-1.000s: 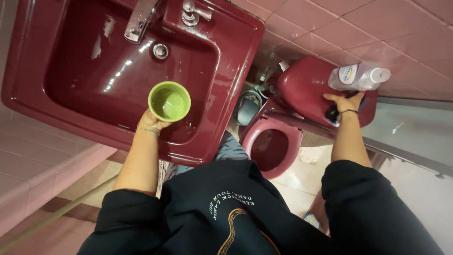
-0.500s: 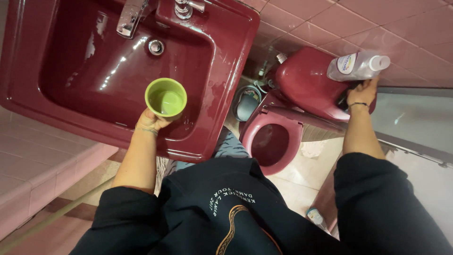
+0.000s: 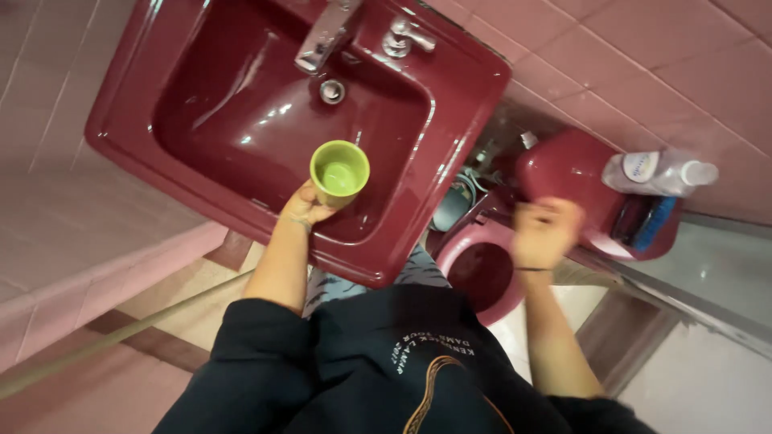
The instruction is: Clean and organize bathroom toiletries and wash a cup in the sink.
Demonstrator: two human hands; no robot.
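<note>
While left hand (image 3: 304, 205) grips green cup (image 3: 339, 171) over basin (image 3: 241, 120), a tilt could spill it; right hand (image 3: 545, 231) blurred, grip unclear.

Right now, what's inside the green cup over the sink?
The green cup, held in the left hand above the maroon sink, shows a pale green inside, possibly some liquid; the blur leaves that unclear.

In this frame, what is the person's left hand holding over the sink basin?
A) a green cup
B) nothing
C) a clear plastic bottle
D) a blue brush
A: the left hand grips a green cup, upright and open-topped, above the dark red sink.
</note>
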